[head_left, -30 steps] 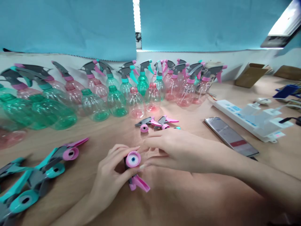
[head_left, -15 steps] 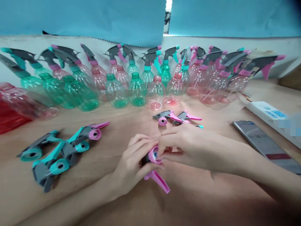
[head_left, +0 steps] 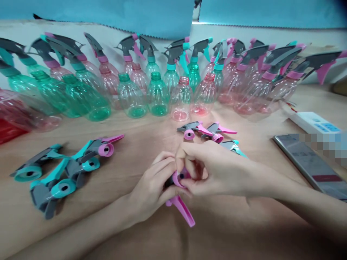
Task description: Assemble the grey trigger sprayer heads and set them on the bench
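My left hand (head_left: 155,186) is closed around a grey and pink trigger spray head (head_left: 182,211), its pink collar turned up and its lever pointing down toward me. The thumb and bent fingers of my right hand (head_left: 207,168) pinch that collar, where a dark hole shows; most of the grey body is hidden. Just beyond my right hand lie two grey and pink spray heads (head_left: 189,134) and a grey and teal spray head (head_left: 230,145). Several more loose spray heads (head_left: 63,188), mostly teal, lie in a cluster to the left.
Along the back stand several open bottles (head_left: 158,97), green and pink, before a row of bottles with spray heads fitted (head_left: 240,86). A phone (head_left: 306,162) and a white box (head_left: 311,122) lie at the right. A red bag (head_left: 11,130) sits at the far left.
My right fingers have shifted from the collar's opening to a curled grip on its right side. The dark hole now shows, where something bluish showed before. The view has tilted slightly down.
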`<state>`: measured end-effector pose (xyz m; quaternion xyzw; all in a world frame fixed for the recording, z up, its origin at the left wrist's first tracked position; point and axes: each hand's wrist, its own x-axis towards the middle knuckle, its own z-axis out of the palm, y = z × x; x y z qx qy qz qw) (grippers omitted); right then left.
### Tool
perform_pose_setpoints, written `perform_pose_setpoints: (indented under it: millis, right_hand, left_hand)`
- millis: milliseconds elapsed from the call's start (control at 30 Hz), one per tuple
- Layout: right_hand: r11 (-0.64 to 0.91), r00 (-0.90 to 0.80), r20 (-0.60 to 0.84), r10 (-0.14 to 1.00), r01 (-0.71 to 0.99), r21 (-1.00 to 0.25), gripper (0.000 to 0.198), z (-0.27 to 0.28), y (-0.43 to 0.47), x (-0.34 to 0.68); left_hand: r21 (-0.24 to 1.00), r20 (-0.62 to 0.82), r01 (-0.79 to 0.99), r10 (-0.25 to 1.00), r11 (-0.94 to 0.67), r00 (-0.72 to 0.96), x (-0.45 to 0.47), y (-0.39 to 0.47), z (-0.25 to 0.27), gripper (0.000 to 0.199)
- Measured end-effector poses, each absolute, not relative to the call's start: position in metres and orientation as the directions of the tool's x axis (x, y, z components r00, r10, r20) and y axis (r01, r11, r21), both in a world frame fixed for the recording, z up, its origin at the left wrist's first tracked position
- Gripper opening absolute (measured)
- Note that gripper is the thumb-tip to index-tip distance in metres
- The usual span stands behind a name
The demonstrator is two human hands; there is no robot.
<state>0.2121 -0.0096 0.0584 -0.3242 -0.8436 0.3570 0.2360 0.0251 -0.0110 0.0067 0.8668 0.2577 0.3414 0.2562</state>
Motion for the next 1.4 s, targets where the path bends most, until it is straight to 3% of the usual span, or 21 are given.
perform_pose_setpoints:
  millis: [267,567,767,867,1000,1133,1267,1400]
  right_hand:
    - [0.541,-0.657,0.14,0.741,0.46,-0.704,0.029,0.06,-0.019,0.208]
    - [0.495,-0.651,0.092,0.754,0.47,-0.731,0.03,0.06,-0.022,0.206]
    - [0.47,-0.605,0.11,0.788,0.478,-0.742,0.02,0.053,-0.016,0.202]
    - [0.496,-0.556,0.137,0.819,0.568,-0.657,0.018,0.05,-0.018,0.201]
    - [0.52,-0.451,0.262,0.853,0.773,-0.363,0.014,0.048,-0.033,0.197]
    - [0.572,-0.5,0.352,0.791,0.809,-0.138,0.014,0.046,-0.05,0.191]
    - [0.571,-0.499,0.39,0.774,0.816,-0.092,0.019,0.044,-0.054,0.185]
    - [0.557,-0.474,0.372,0.798,0.816,-0.156,0.018,0.048,-0.048,0.188]
  left_hand:
    - [0.549,0.48,0.301,0.589,-0.78,0.65,0.022,-0.013,0.001,0.034]
    - [0.584,0.462,0.327,0.636,-0.742,0.618,0.024,-0.011,0.004,0.034]
    - [0.593,0.43,0.346,0.649,-0.727,0.627,0.022,-0.011,0.0,0.023]
    - [0.602,0.417,0.347,0.654,-0.719,0.631,0.023,-0.011,0.001,0.015]
    - [0.604,0.411,0.36,0.664,-0.712,0.625,0.026,-0.012,0.004,0.004]
    - [0.55,0.432,0.38,0.643,-0.744,0.632,0.025,-0.014,0.003,0.011]
    - [0.512,0.448,0.399,0.633,-0.761,0.631,0.024,-0.014,0.001,0.015]
    - [0.535,0.439,0.426,0.671,-0.73,0.598,0.023,-0.014,0.001,0.018]
